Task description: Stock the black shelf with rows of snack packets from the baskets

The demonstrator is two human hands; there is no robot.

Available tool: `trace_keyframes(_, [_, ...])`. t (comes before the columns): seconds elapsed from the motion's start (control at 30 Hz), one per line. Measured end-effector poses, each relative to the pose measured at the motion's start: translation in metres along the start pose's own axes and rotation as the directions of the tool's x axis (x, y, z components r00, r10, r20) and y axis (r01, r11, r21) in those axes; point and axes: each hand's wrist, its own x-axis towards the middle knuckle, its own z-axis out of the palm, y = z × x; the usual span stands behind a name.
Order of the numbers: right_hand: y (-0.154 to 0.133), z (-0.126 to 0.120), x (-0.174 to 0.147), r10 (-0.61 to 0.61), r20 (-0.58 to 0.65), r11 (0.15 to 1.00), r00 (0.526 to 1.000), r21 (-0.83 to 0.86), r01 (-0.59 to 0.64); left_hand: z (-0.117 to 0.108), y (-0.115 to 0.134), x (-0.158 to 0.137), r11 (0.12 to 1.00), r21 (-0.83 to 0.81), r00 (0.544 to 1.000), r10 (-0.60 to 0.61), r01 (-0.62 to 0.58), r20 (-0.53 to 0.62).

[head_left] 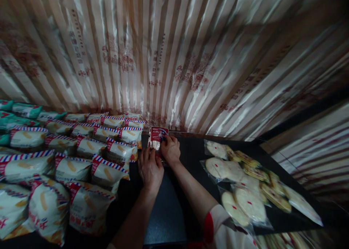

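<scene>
A small red-and-silver packet (pixel 156 134) with white print lies at the far edge of the dark tabletop, close to the curtain. My left hand (pixel 151 170) is closed on its near left part, fingers bent over it. My right hand (pixel 171 149) grips the same packet along its right side, the fingertips over its printed face. Part of the packet is hidden beneath my fingers. Just left of it stand rows of puffed white snack bags (pixel 108 172) with red-and-blue striped tops.
Green bags (pixel 26 110) stand at the far left. To the right lie clear-wrapped round white flatbreads (pixel 249 201) and several yellowish-brown wrapped pieces (pixel 275 196). A striped, shiny printed curtain (pixel 163 59) hangs behind the black table (pixel 191 145).
</scene>
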Motion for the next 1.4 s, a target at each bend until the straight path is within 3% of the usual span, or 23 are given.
trace_keyframes(0.23, [-0.004,0.003,-0.003,-0.062,-0.045,0.989,0.997,-0.137,0.055,0.001,-0.002,0.000,0.998,0.043,0.999,0.035,-0.036,0.024])
trace_keyframes(0.3, [0.000,0.005,-0.008,-0.153,-0.102,0.980,0.983,-0.145,0.138,0.002,-0.003,0.001,0.998,0.037,0.999,0.048,-0.048,0.009])
trace_keyframes(0.4, [0.012,0.006,-0.019,-0.346,-0.182,0.936,0.920,-0.133,0.326,0.004,-0.005,0.001,0.998,0.026,0.998,0.054,-0.053,-0.020])
trace_keyframes(0.47, [0.020,0.005,-0.024,-0.450,-0.145,0.892,0.881,-0.114,0.437,0.004,-0.005,0.001,0.998,0.031,0.999,0.047,-0.046,-0.025])
trace_keyframes(0.53, [0.024,0.004,-0.027,-0.489,-0.049,0.871,0.871,-0.088,0.484,0.004,-0.005,0.001,0.998,0.046,0.999,0.037,-0.036,-0.014])
trace_keyframes(0.8, [0.019,0.002,-0.036,-0.530,0.121,0.837,0.839,-0.085,0.541,0.006,-0.006,0.000,0.997,0.064,0.999,0.032,-0.030,-0.034])
trace_keyframes(1.03, [0.027,0.011,-0.033,-0.466,-0.047,0.885,0.883,-0.007,0.466,0.009,-0.008,0.001,0.999,-0.001,0.992,0.047,-0.047,-0.116])
trace_keyframes(1.2, [0.028,0.018,-0.027,-0.410,-0.068,0.908,0.910,0.059,0.414,0.014,-0.010,0.002,0.993,-0.105,0.992,0.033,-0.047,-0.124])
trace_keyframes(1.4, [0.025,0.015,-0.028,-0.403,-0.040,0.915,0.914,0.012,0.404,0.019,-0.012,0.001,0.991,-0.125,0.991,0.027,-0.044,-0.129])
